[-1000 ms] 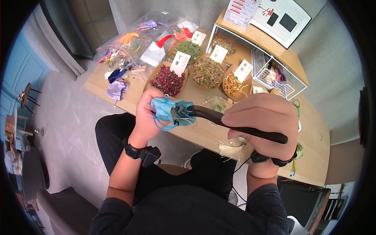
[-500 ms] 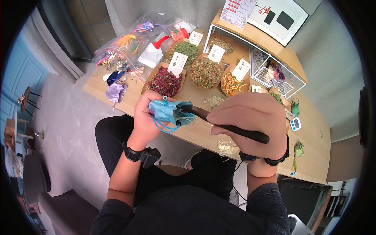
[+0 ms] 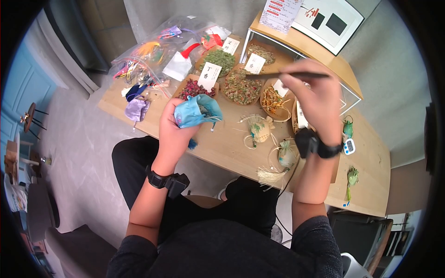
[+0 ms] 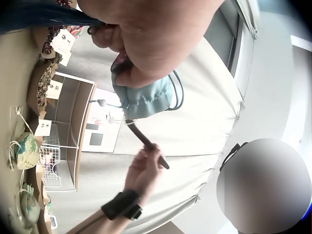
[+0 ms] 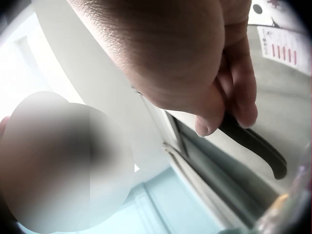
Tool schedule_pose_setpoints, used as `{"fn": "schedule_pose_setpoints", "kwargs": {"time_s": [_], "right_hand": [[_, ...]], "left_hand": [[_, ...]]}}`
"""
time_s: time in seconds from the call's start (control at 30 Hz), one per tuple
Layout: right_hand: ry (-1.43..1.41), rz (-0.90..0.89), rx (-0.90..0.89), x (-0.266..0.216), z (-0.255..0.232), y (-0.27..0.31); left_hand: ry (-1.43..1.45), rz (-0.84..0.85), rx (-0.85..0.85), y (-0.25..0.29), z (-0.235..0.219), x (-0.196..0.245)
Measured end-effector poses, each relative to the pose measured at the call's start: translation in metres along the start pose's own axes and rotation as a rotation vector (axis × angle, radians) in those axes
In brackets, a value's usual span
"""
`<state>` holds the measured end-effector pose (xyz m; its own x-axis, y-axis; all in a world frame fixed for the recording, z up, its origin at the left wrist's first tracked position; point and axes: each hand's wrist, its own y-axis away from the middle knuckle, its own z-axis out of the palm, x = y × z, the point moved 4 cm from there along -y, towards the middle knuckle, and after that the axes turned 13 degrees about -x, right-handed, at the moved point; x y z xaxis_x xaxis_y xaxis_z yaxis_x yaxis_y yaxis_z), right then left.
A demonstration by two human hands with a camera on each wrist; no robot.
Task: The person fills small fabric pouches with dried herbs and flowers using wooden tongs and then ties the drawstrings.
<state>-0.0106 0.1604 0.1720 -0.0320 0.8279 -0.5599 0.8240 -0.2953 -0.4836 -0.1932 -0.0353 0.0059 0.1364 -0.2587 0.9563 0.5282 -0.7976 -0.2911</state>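
My left hand [image 3: 174,134] holds a light blue drawstring pouch [image 3: 190,113] in front of the rosebud tray. Its gathered mouth is open and tilted to the right, with its cord dangling. A dark blue tassel [image 4: 53,15] hangs by that hand in the left wrist view. My right hand [image 3: 322,92] is raised over the right-hand trays and pinches a slim dark utensil [image 3: 306,75] between thumb and fingers. In the right wrist view the curved end of the utensil [image 5: 258,146] extends beyond the fingertips.
Labelled trays hold rosebuds [image 3: 192,88], mixed dried herbs [image 3: 241,90], green leaves [image 3: 219,62] and orange petals [image 3: 273,103]. Tasselled sachets [image 3: 259,129] lie near the front edge. A timer [image 3: 349,146] is at right; a plastic bag of trimmings [image 3: 146,53] sits at left.
The right hand has drawn the utensil out of the pouch and lifted it away, up and to the right. The pouch mouth has turned more toward the camera in the left hand.
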Motion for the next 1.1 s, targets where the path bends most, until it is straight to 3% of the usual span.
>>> {"fn": "schedule_pose_setpoints", "kwargs": {"time_s": [0.03, 0.1, 0.23, 0.27, 0.37, 0.4, 0.47, 0.5, 0.67, 0.73, 0.83, 0.93, 1.1], "right_hand": [[0.011, 0.09, 0.007, 0.021, 0.009, -0.008], [0.123, 0.074, 0.032, 0.056, 0.025, -0.02], [0.099, 0.063, 0.133, 0.051, 0.022, -0.021], [0.048, -0.052, 0.202, 0.047, 0.02, -0.021], [-0.42, 0.011, 0.032, 0.015, 0.027, -0.01], [-0.327, 0.026, -0.003, -0.006, 0.036, -0.006], [-0.251, 0.149, -0.421, -0.017, 0.051, -0.003], [-0.22, 0.12, -0.484, -0.022, 0.059, -0.003], [-0.036, -0.051, -0.468, -0.006, 0.084, -0.002], [-0.051, 0.004, -0.512, 0.005, 0.087, -0.005], [-0.092, 0.106, -0.575, 0.01, 0.083, -0.008], [-0.133, 0.197, -0.586, 0.02, 0.079, -0.01], [-0.364, 0.292, -0.657, 0.037, 0.075, -0.007]], "left_hand": [[0.033, -0.008, 0.013, -0.002, 0.001, -0.001], [0.091, -0.018, 0.014, -0.003, 0.002, -0.005], [0.134, -0.012, 0.03, -0.004, 0.006, -0.003], [0.203, -0.047, 0.024, -0.004, 0.008, -0.002], [0.381, -0.13, -0.009, -0.005, 0.013, 0.004], [0.421, -0.146, -0.033, -0.006, 0.015, 0.004], [0.478, -0.157, -0.065, -0.006, 0.021, 0.009], [0.496, -0.151, -0.073, -0.006, 0.024, 0.013], [0.685, -0.167, -0.235, -0.004, 0.027, 0.021], [0.831, -0.19, -0.265, -0.006, 0.032, 0.03], [0.814, -0.241, -0.273, -0.016, 0.034, 0.033], [0.83, -0.228, -0.391, -0.029, 0.032, 0.024], [0.593, -0.227, -0.238, -0.045, 0.035, 0.012]]}}
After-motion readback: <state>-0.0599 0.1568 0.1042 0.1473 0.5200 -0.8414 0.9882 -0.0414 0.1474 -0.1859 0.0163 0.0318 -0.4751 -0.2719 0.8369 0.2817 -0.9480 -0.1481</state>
